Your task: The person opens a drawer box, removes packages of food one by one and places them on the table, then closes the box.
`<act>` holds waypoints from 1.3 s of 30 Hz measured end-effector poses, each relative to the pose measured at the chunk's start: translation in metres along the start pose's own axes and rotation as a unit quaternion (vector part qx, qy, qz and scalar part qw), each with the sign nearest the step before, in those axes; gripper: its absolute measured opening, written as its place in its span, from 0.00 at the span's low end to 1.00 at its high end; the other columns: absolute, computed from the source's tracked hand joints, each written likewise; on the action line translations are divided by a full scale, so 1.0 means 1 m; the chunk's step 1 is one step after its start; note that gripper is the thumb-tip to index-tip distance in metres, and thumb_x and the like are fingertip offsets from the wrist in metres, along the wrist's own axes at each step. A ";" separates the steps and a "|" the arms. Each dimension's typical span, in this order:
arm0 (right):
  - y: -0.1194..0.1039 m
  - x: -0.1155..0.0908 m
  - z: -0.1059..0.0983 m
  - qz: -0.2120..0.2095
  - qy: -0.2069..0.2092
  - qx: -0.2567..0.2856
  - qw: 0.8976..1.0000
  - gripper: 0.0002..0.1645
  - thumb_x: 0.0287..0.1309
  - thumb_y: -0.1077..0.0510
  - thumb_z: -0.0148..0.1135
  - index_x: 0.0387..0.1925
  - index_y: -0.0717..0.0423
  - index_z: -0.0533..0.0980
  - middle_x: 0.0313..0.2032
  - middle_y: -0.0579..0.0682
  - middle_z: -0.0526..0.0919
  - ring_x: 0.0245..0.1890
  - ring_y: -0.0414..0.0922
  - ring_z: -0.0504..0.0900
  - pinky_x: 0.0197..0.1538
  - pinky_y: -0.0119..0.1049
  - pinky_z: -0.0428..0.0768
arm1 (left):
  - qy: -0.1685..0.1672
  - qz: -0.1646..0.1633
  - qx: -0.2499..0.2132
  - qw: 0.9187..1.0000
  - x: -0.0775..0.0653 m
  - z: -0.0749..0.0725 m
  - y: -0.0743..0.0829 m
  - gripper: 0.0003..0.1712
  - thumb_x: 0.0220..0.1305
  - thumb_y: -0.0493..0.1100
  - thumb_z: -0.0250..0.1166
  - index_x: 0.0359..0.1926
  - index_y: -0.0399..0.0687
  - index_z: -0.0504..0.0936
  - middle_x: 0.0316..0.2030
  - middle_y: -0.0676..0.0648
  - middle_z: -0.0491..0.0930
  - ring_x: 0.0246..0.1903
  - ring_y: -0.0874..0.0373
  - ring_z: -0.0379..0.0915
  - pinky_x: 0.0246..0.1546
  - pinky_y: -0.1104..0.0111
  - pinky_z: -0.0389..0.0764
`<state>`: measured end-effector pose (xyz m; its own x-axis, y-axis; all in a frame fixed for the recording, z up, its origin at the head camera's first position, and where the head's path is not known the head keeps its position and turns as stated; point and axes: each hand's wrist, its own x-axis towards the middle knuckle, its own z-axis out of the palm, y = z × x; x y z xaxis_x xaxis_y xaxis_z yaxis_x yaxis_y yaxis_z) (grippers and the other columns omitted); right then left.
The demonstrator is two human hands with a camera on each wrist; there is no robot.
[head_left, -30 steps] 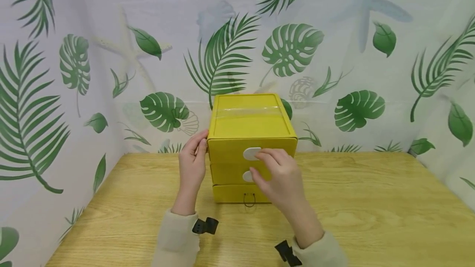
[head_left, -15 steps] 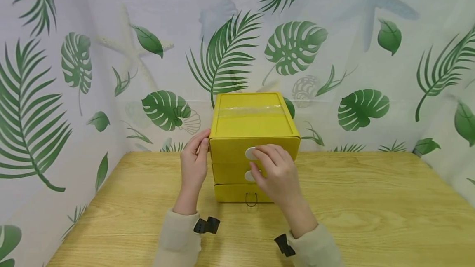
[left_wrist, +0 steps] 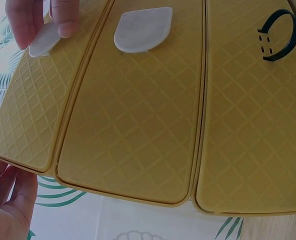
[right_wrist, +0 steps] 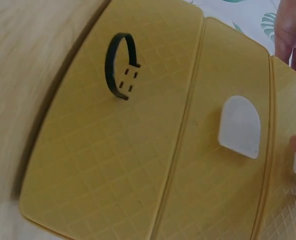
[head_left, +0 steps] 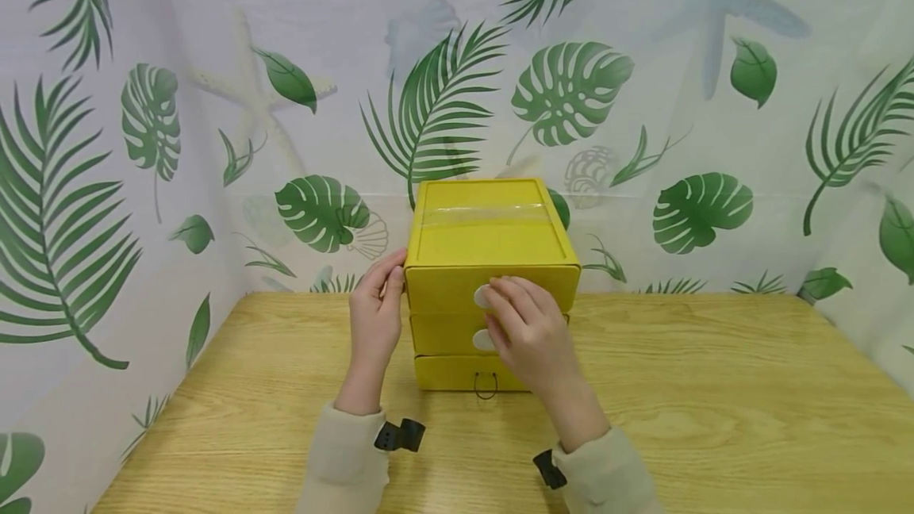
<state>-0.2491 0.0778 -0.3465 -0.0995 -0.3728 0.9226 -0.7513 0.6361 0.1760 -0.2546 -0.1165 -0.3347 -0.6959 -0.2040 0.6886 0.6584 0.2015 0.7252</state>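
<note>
A yellow cabinet of three stacked drawers stands on the table, its front towards me. White handles sit on the top and middle drawers; a thin black loop hangs on the bottom one. My right hand pinches the top drawer's white handle, fingers and thumb on opposite sides of it and partly covering it. Just below is the middle drawer's white handle. My left hand rests against the cabinet's left side near the upper front corner, fingers extended, some hidden behind the edge.
Wooden tabletop extends on both sides of the cabinet. A white cloth printed with green leaves hangs behind and along the sides. Clear tape crosses the cabinet's top.
The right hand's thumb and fingers have drawn together at the top handle, and the thumb has come off the middle handle's area. The left hand stays at the cabinet's side.
</note>
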 end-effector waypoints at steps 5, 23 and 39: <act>0.001 -0.003 0.005 -0.006 0.014 -0.016 1.000 0.13 0.59 0.63 0.50 0.40 0.67 0.77 0.40 0.59 0.78 0.42 0.55 0.74 0.46 0.44 0.74 | -0.008 -0.029 0.018 0.999 0.000 0.000 0.002 0.15 0.64 0.36 0.51 0.49 0.34 0.76 0.48 0.41 0.74 0.48 0.54 0.70 0.40 0.69 0.77; 0.001 -0.004 0.009 -0.036 0.044 -0.049 0.997 0.14 0.59 0.65 0.48 0.38 0.69 0.77 0.39 0.59 0.79 0.40 0.54 0.77 0.45 0.40 0.76 | -0.017 -0.038 0.007 0.999 0.001 -0.002 0.004 0.16 0.64 0.37 0.51 0.50 0.35 0.75 0.49 0.41 0.74 0.48 0.54 0.70 0.42 0.63 0.77; 0.008 -0.006 0.010 -0.087 0.063 -0.041 0.993 0.12 0.58 0.66 0.50 0.38 0.71 0.78 0.40 0.61 0.79 0.40 0.54 0.77 0.43 0.40 0.77 | -0.017 -0.033 0.011 0.999 0.001 -0.002 0.003 0.16 0.64 0.37 0.51 0.50 0.35 0.75 0.49 0.41 0.74 0.49 0.55 0.69 0.41 0.69 0.77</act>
<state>-0.2612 0.0782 -0.3546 0.1145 -0.3976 0.9104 -0.6944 0.6233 0.3595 -0.2525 -0.1182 -0.3320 -0.7469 -0.1856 0.6385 0.6048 0.2095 0.7683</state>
